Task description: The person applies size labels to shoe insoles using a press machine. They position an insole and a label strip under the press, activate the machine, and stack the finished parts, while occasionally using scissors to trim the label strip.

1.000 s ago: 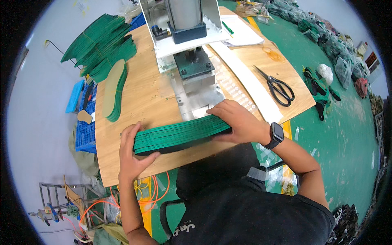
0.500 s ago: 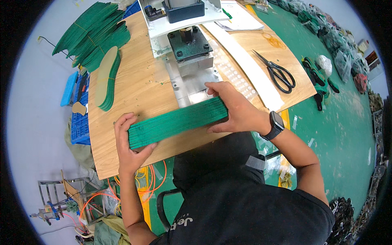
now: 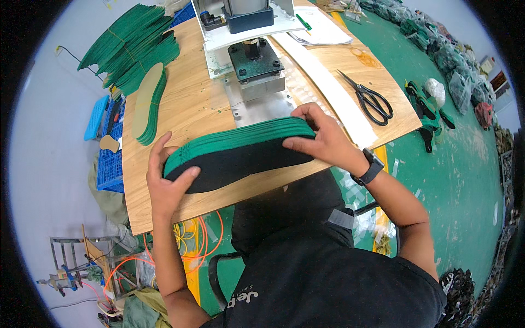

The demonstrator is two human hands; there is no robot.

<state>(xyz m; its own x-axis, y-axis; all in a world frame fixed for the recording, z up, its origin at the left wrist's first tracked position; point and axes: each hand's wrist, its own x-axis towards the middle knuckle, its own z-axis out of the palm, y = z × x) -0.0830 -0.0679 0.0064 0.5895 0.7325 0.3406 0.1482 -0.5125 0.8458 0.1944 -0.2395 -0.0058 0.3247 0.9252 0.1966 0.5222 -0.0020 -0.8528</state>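
Between my two hands is a stack of insoles [image 3: 240, 161], with green edges and a black face turned up toward me. My left hand [image 3: 167, 177] grips its left end, the thumb on the black face. At the other end my right hand [image 3: 322, 136] holds on, thumb on the face and fingers behind the green edges. The stack is tilted over the table's near edge, just in front of a press [image 3: 256, 63] with a metal base plate [image 3: 260, 109]. Farther left lies a banded bundle of insoles [image 3: 147, 106] with a beige top.
Large stacks of green insoles [image 3: 128, 46] stand at the back left, near a blue crate [image 3: 112, 167]. On the wooden table [image 3: 191, 93] lie black scissors [image 3: 372, 101], a white strip [image 3: 333, 93], rubber bands [image 3: 366, 57] and papers [image 3: 322, 30]. Orange hoses [image 3: 205, 246] hang below.
The insole stack has tipped, so its black face shows now instead of mostly its green edges. My left hand moved slightly left and up, with its thumb now on the face.
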